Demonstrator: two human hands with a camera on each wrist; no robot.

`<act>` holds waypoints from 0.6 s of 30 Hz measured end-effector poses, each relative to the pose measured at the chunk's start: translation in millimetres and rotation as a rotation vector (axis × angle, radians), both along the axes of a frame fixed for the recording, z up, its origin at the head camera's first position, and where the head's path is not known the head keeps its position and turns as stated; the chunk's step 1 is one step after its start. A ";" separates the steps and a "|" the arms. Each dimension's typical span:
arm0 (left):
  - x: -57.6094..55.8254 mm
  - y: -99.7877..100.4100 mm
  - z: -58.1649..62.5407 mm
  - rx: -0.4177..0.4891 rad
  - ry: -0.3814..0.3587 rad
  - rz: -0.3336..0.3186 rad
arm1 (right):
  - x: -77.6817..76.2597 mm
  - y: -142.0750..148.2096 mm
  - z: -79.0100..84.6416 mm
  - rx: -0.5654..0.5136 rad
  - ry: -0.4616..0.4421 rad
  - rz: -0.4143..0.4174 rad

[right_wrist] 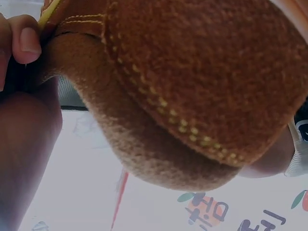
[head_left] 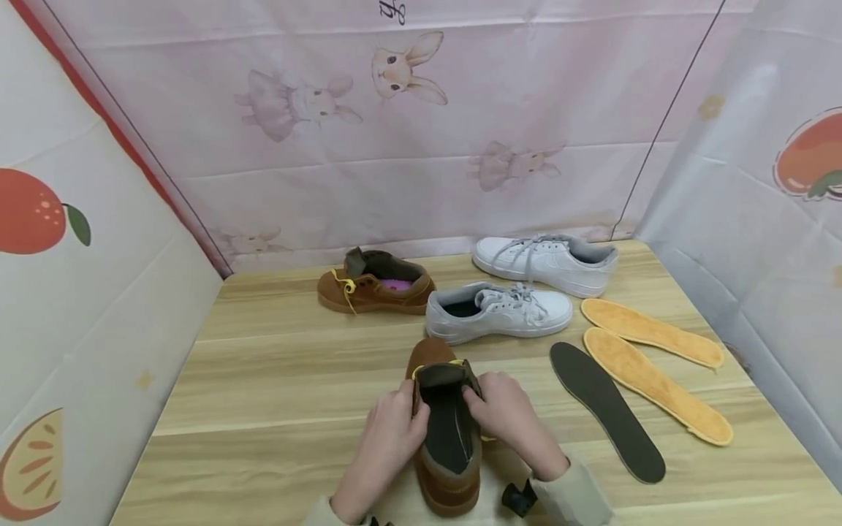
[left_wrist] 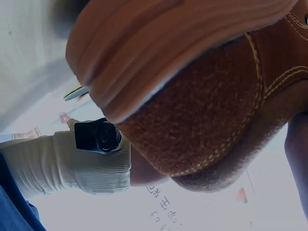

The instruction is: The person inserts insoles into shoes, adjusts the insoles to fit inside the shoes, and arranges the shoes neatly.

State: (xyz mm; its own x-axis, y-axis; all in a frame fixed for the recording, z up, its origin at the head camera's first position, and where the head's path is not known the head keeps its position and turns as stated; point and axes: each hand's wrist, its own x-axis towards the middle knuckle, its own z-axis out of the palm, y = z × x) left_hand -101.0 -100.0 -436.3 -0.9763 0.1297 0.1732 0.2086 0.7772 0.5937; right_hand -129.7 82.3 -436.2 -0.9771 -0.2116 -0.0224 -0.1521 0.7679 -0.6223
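A brown suede shoe with yellow laces stands in front of me, toe pointing away. Its tongue is folded up and forward, exposing the dark inside. My left hand grips the left edge of the opening, thumb toward the inside. On the opposite edge, my right hand pinches the side flap near the eyelets. The left wrist view shows the stitched heel and thick sole from close by. In the right wrist view the padded collar fills the middle, with a thumb beside the yellow lace.
Right of the shoe lie a dark insole and two orange insoles. Behind stand two white sneakers and another brown shoe with a pink-purple insole inside. Printed cloth walls border the wooden table.
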 end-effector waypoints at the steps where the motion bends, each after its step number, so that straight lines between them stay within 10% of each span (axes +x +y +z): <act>1: 0.5 -0.1 -0.4 -0.005 0.002 0.002 | 0.5 0.4 0.1 -0.004 -0.007 0.001; 18: 6.8 -4.0 -5.7 -0.096 -0.019 0.033 | 8.0 1.5 -0.3 -0.028 -0.020 0.125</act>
